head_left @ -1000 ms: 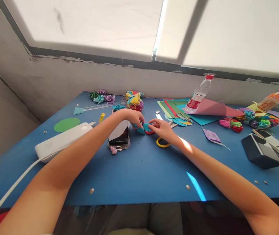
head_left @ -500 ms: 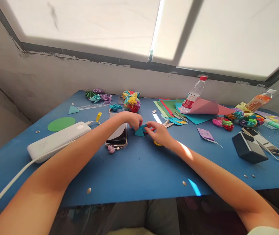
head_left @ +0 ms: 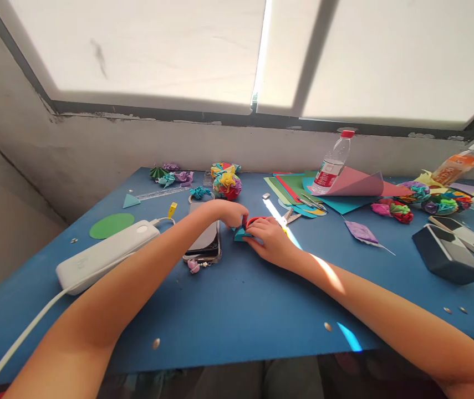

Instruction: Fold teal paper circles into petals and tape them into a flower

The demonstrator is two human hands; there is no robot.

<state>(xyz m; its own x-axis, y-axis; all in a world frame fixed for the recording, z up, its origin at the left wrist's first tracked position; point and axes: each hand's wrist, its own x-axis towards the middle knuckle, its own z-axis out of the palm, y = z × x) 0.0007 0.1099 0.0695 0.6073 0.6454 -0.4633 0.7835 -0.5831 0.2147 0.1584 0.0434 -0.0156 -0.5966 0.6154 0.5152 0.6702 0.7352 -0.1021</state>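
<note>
A small piece of folded blue paper (head_left: 240, 235) lies between my hands, low over the table. My left hand (head_left: 232, 214) reaches in from the far side with bent fingers pinched on its upper edge. From the right, my right hand (head_left: 273, 239) closes its fingers and thumb on the paper's other side. Part of the paper is hidden under the fingers. Behind my right hand lie scissors (head_left: 290, 217), their red handle partly covered. A phone (head_left: 202, 246) with a pink charm is left of the paper, beneath my left forearm.
A white power bank (head_left: 107, 255) with a cable and a green paper circle (head_left: 112, 226) are at left. Crumpled paper flowers (head_left: 227, 184) stand at the back. Paper sheets (head_left: 286, 191), a red-capped bottle (head_left: 333, 163) and a dark box (head_left: 448, 255) occupy the right side.
My right hand has moved in over the blue paper and now covers more of it. My left fingers have come down closer to it. The whole view has shifted slightly.
</note>
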